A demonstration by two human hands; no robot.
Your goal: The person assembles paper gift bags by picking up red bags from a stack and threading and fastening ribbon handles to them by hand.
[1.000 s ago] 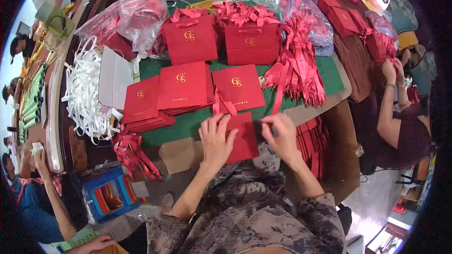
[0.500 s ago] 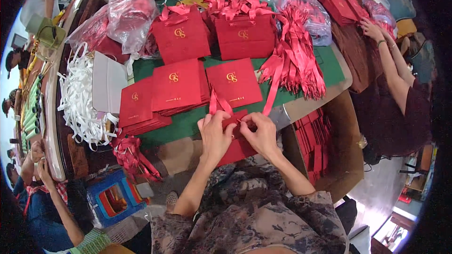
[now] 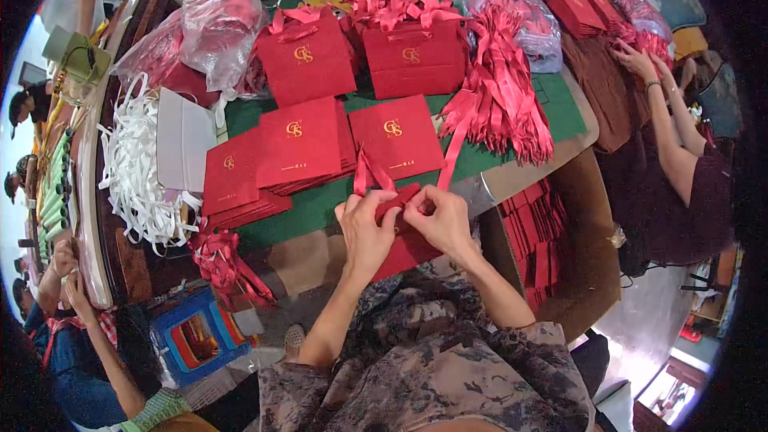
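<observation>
At the front edge of the table I hold a small red paper bag (image 3: 402, 253) close to my body. My left hand (image 3: 368, 228) is closed on the left of the bag's top edge, thumb and fingers pinching it. A shiny red ribbon (image 3: 370, 173) rises in a loop behind those fingers. My right hand (image 3: 440, 224) pinches at the top edge on the right, where another length of red ribbon (image 3: 453, 158) runs up toward the ribbon bundle. Its fingertips partly hide what they grip, seemingly the ribbon's end. Just beyond lies a flat red bag (image 3: 397, 138) with gold print.
Stacked flat red bags (image 3: 298, 144) lie left of centre, with upright handled bags (image 3: 308, 60) behind. A red ribbon bundle (image 3: 504, 84) lies right; white ribbons (image 3: 144, 168) pile left. A brown carton (image 3: 588, 232) holds red bags. Co-workers' hands (image 3: 636, 62) work at right and far left.
My right hand has shifted slightly left, nearer my left hand, and the bag's top edge rises a little more between them. The co-worker's hands at right have moved slightly.
</observation>
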